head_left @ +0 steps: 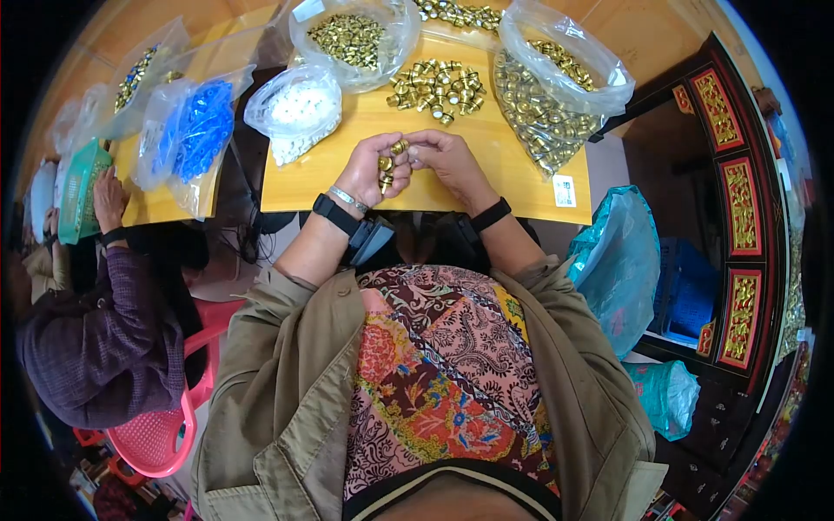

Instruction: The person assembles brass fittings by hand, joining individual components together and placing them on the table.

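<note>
Yellow worktop (pixel 300 189) ahead. My left hand (pixel 361 167), fingers curled, holds three visible brass fittings (pixel 385 163) at the near edge; right hand (pixel 454 165) bent in beside it, fingertips narrow, can't tell if gripping. One loose brass pile (pixel 441 90) just beyond both, too crowded to count.

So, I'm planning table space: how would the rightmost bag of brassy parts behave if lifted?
The bag would probably sag, since its plastic looks thin and creased. It's likely heavy, given the many metallic parts. Its mouth gapes, so some could spill if tipped.
</note>
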A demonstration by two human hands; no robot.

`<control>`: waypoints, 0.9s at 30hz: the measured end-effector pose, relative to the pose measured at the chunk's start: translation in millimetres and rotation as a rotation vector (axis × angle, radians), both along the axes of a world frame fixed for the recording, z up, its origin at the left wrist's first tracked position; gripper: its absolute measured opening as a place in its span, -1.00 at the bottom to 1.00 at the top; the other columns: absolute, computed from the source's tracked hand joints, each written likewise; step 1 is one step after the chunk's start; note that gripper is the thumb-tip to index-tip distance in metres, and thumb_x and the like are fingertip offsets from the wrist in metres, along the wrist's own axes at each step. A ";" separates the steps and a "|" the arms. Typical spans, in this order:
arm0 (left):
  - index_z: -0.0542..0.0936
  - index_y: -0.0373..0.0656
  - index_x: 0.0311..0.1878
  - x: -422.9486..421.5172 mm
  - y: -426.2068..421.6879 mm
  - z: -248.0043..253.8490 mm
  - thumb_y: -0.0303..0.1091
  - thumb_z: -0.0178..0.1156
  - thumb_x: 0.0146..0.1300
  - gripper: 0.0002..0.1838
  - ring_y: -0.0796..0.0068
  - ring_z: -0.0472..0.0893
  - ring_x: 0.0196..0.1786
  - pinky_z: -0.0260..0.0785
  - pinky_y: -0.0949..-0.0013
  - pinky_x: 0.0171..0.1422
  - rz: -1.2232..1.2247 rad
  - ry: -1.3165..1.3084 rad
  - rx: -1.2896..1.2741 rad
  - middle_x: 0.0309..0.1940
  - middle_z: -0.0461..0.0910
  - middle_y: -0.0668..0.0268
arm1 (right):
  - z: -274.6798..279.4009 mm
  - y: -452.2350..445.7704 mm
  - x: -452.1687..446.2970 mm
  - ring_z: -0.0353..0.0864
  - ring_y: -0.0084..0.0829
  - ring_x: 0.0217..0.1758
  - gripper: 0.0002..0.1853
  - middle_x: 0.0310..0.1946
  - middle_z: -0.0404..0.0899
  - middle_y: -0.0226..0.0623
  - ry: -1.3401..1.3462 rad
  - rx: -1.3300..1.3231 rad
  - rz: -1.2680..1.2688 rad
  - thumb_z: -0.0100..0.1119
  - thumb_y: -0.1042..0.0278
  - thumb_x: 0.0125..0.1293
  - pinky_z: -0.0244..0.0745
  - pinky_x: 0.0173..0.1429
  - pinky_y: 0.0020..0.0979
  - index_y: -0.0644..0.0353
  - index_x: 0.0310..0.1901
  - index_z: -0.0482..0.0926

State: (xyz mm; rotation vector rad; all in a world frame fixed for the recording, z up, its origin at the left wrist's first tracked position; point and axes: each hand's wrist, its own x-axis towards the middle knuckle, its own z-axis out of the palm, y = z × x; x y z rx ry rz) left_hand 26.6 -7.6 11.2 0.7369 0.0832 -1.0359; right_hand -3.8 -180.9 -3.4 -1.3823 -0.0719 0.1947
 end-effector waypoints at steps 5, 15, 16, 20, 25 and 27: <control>0.32 -0.10 -0.56 1.2 2.3 -2.1 0.06 -0.11 0.32 -0.54 0.47 0.23 -0.70 0.03 0.48 -0.71 -0.012 0.040 0.005 -0.70 0.24 0.34 | 0.4 -2.4 0.4 0.59 -0.56 -0.27 -0.77 -0.26 0.63 -0.33 0.045 -0.048 -0.044 0.13 0.44 0.30 0.51 -0.13 -0.54 0.32 -0.05 0.56; 0.32 -0.06 -0.58 0.9 -1.8 3.5 0.06 -0.15 0.33 -0.54 0.46 0.26 -0.72 0.03 0.47 -0.74 -0.016 -0.002 0.052 -0.73 0.26 0.36 | 11.5 -4.3 0.1 0.56 -0.57 -0.22 -0.67 -0.21 0.60 -0.35 0.050 -0.043 0.098 0.13 0.49 0.29 0.51 -0.15 -0.53 0.28 0.09 0.49; 0.32 -0.06 -0.58 0.7 -2.2 5.0 0.06 -0.15 0.33 -0.53 0.46 0.28 -0.72 0.03 0.47 -0.74 -0.022 -0.010 0.056 -0.74 0.27 0.35 | 11.5 -4.4 1.6 0.57 -0.57 -0.23 -0.66 -0.21 0.60 -0.35 0.053 -0.034 0.099 0.13 0.50 0.29 0.51 -0.15 -0.53 0.27 0.10 0.49; 0.32 -0.06 -0.60 -2.0 0.6 6.3 0.05 -0.13 0.31 -0.54 0.44 0.32 -0.73 0.02 0.46 -0.75 -0.038 -0.034 0.066 -0.75 0.29 0.34 | 17.6 -6.6 4.8 0.57 -0.57 -0.28 -0.71 -0.25 0.60 -0.37 0.103 -0.095 0.142 0.15 0.50 0.28 0.52 -0.20 -0.52 0.28 0.04 0.51; 0.33 -0.07 -0.58 -2.3 3.1 3.4 0.01 -0.11 0.29 -0.58 0.42 0.32 -0.70 0.07 0.44 -0.69 0.012 0.047 0.045 -0.71 0.31 0.33 | 25.9 -14.6 22.7 0.61 -0.51 -0.36 -0.80 -0.34 0.63 -0.28 0.083 -0.366 0.223 0.14 0.53 0.21 0.51 -0.27 -0.50 0.28 -0.12 0.57; 0.36 -0.12 -0.54 1.8 7.0 -6.7 -0.02 -0.10 0.28 -0.60 0.40 0.31 -0.68 0.09 0.42 -0.66 0.000 0.101 -0.053 -0.68 0.33 0.31 | 45.5 -11.1 36.4 0.63 -0.43 -0.35 -0.78 -0.36 0.65 -0.19 -0.093 -0.618 0.180 0.13 0.52 0.17 0.52 -0.27 -0.45 0.25 -0.13 0.60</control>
